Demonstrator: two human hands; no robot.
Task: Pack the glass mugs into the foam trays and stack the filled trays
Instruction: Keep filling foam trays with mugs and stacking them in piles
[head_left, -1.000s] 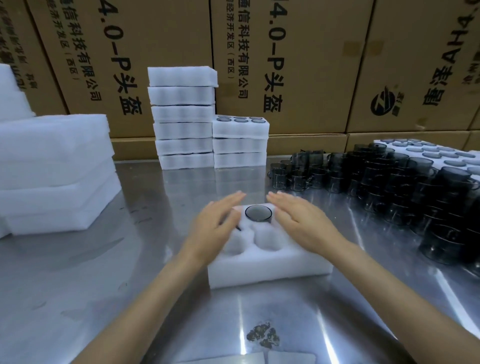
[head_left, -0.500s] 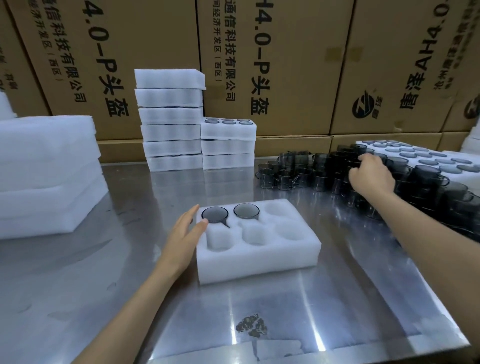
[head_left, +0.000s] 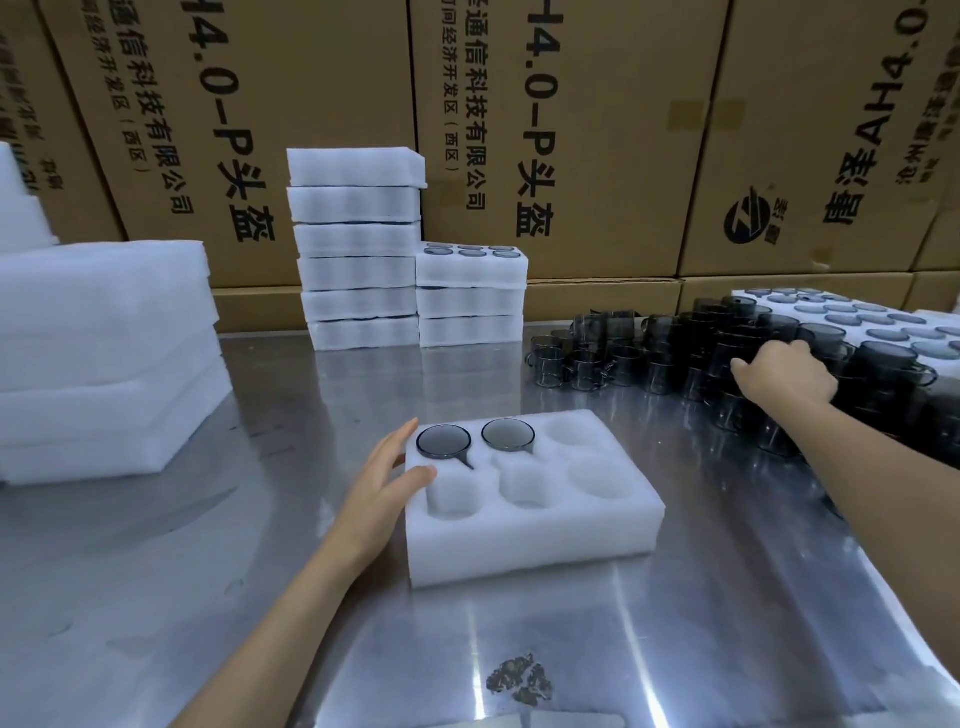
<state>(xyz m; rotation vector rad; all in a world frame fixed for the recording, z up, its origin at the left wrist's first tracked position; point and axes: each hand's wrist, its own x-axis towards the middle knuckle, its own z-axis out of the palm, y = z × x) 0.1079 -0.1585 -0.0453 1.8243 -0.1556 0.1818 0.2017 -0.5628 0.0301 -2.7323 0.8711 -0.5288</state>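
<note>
- The tray (head_left: 530, 525) sits at frame centre, long axis left to right, with two mugs (head_left: 444, 441) in its back-row pockets and four pockets empty.
- The left hand (head_left: 387, 480) rests against its left end, fingers straight, holding nothing.
- The right hand (head_left: 784, 371) reaches into the mug pile (head_left: 675, 353) at right; I cannot tell its grip.
- Judged: the next mug travels leftward.

The left hand (head_left: 384, 483) lies flat with fingers straight and spread, forearm reaching in from below. The right arm stretches out far to the right; the right hand (head_left: 787, 371) is turned knuckles up, its fingertips hidden from view.
</note>
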